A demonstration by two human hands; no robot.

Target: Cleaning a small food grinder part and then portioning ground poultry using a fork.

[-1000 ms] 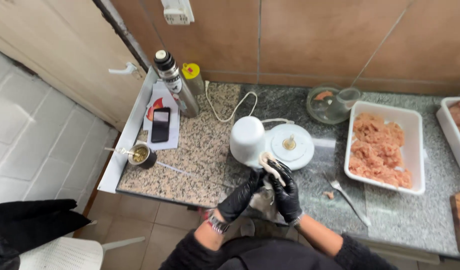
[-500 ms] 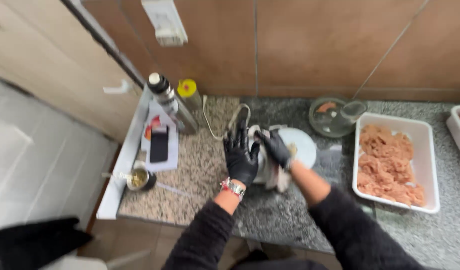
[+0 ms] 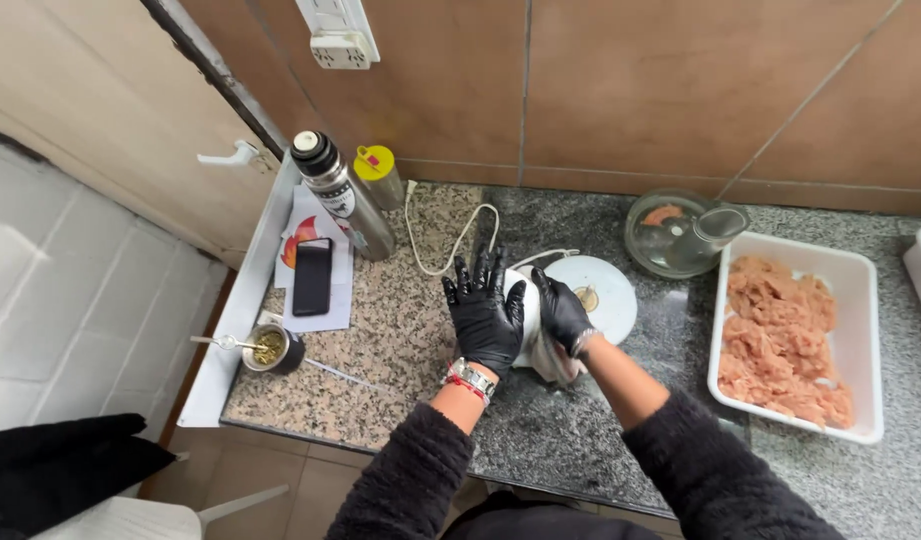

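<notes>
Even soft daylight, sharp focus, faint shadows.

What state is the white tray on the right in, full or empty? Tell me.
Full, or nearly. The white tray holds a pinkish heap of ground meat that covers most of its floor; only a strip near the far rim is bare.

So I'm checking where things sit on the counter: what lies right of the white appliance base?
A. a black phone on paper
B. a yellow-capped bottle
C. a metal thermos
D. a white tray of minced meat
D: the white tray of minced meat sits right of the white appliance base; the phone, thermos and yellow-capped bottle all lie to its left.
</notes>
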